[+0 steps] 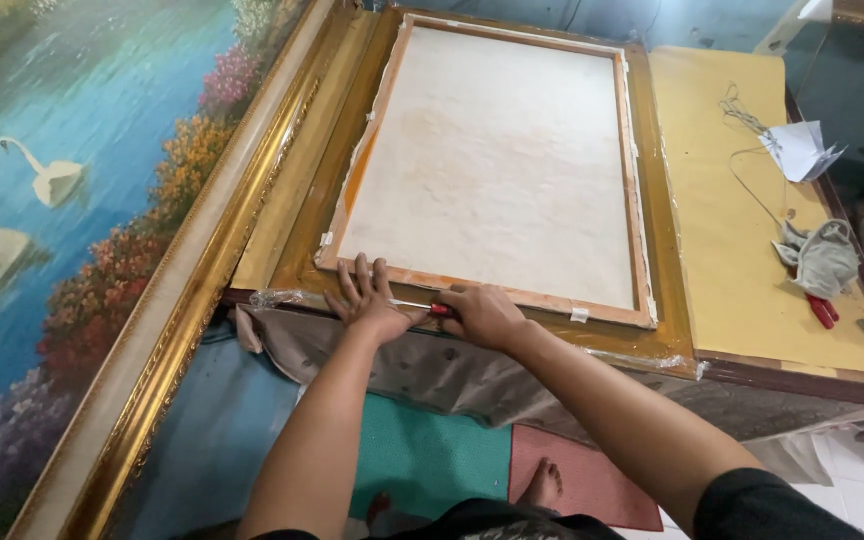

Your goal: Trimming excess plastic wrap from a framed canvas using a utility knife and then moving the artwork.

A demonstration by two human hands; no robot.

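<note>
A canvas lies face down inside a gold frame on the table. Its pale back side is up, and the wooden bars of its stretcher run around it.

The left hand lies flat on the lower edge of the frame, near the lower left corner of the canvas. Its fingers are spread wide and straight, and their tips reach onto the wooden bar of the canvas. This hand holds nothing; it only presses down.

The right hand is just beside the left one, also on the lower edge of the frame. Its fingers are closed around a small tool with a red handle. A thin metal part of the tool points to the left, toward the left hand, and lies along the line between canvas and frame. Most of the handle is hidden inside the hand.

At the right side of the table, well apart from the hands, there are a grey cloth, red pliers, some thin wire and a folded white paper. To the left, a large painting with swans in a gold frame leans beside the table. Under the table edge, a bare foot stands on a red and green mat.
</note>
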